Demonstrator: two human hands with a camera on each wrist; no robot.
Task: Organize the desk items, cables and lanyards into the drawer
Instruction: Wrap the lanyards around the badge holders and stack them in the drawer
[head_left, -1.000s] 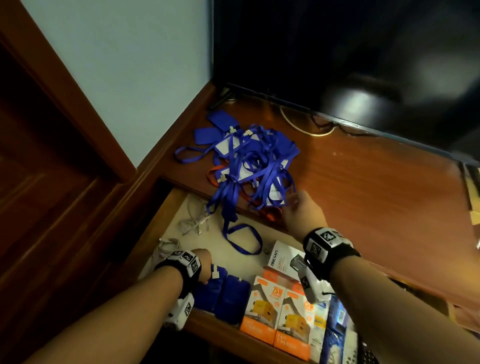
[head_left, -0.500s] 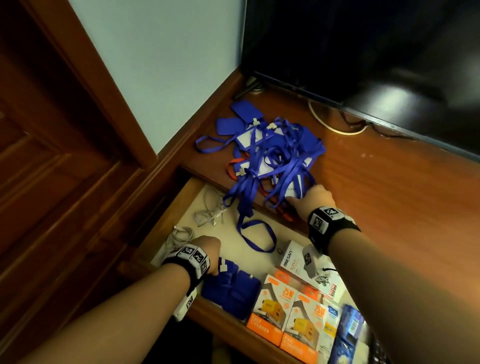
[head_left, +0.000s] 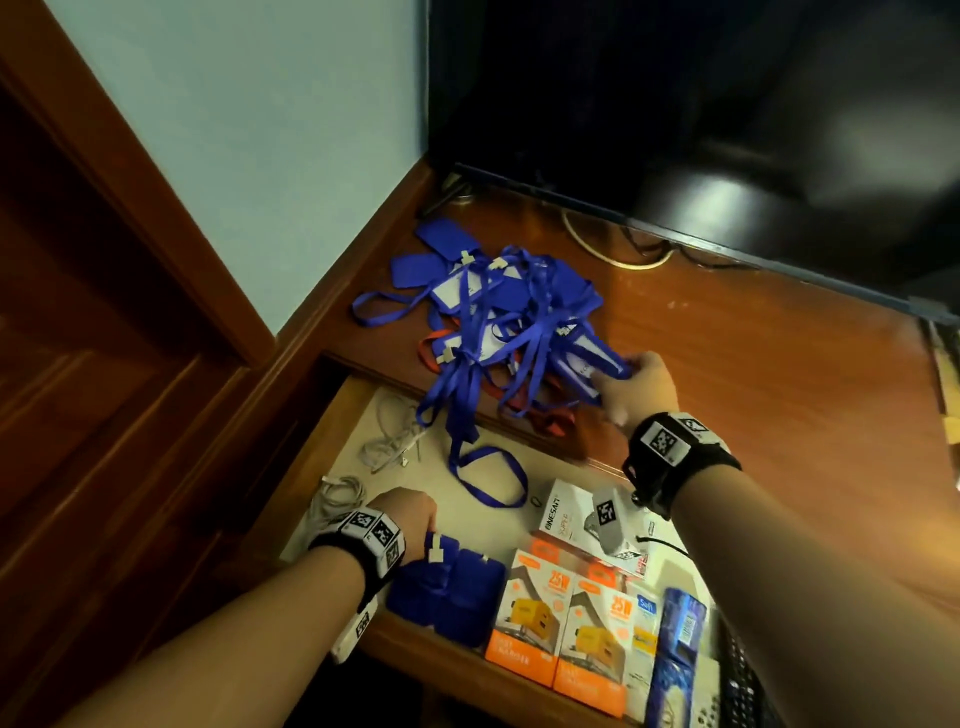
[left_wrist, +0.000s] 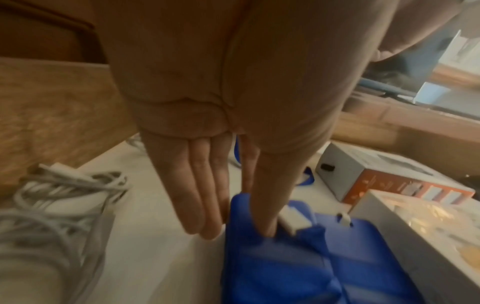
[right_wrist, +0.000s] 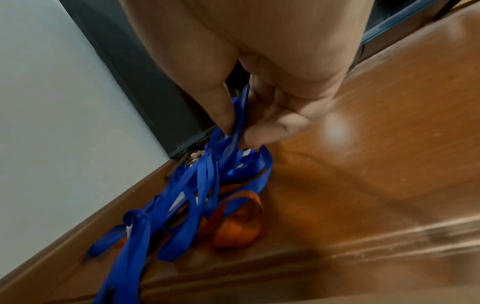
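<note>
A tangle of blue lanyards (head_left: 509, 322) with badge holders lies on the wooden desk top (head_left: 753, 389), with an orange lanyard (head_left: 550, 421) under it. One blue strap hangs over the edge into the open drawer (head_left: 488, 478). My right hand (head_left: 623, 374) grips the right side of the pile. In the right wrist view the right hand (right_wrist: 239, 131) pinches blue lanyard straps (right_wrist: 207, 185) between thumb and fingers, above the orange lanyard (right_wrist: 239, 224). My left hand (head_left: 415, 514) is in the drawer. Its fingers (left_wrist: 202, 205) are straight, the thumb pressing on the blue badge holders (left_wrist: 324, 267).
Two coiled white cables (head_left: 389, 441) (head_left: 337, 499) lie at the drawer's left. Orange charger boxes (head_left: 566, 623) and a white box (head_left: 566, 514) fill its right front. A dark monitor (head_left: 675, 104) stands at the back of the desk, a wall to the left.
My right hand has moved from the desk's front edge into the lanyard pile and taken hold of straps. The left hand has stayed on the blue badge holders.
</note>
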